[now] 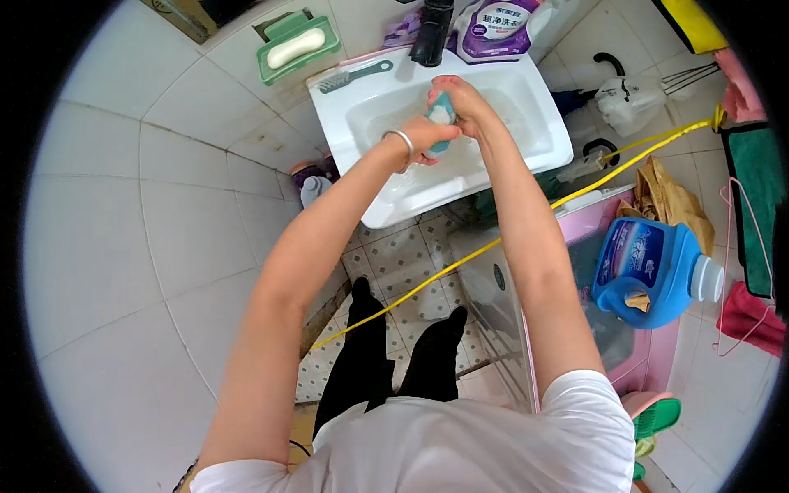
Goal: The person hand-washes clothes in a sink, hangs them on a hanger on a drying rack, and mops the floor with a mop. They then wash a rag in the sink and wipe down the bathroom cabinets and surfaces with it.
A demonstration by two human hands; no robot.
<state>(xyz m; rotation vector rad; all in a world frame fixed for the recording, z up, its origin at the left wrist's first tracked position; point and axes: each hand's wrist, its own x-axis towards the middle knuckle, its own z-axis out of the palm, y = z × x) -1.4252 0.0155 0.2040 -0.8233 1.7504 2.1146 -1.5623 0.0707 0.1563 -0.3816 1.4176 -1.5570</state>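
Over the white sink basin (378, 187), my left hand (417, 138) and my right hand (462, 103) are both closed on a wet blue-green cloth (441, 115) with whitish patches that look like suds. The cloth is bunched between the two hands, below the black faucet (431, 37). My left wrist wears a silver bangle. Shallow cloudy water shows in the basin. On the sink's back left rim lies a grey-green brush (355, 76).
A green soap dish (267, 66) with white soap is on the left wall. Behind the sink stands a purple detergent pouch (496, 31). At right, a blue jug (645, 271) sits on a pink-edged washing machine (657, 353). A yellow cord (444, 271) crosses beneath my right arm.
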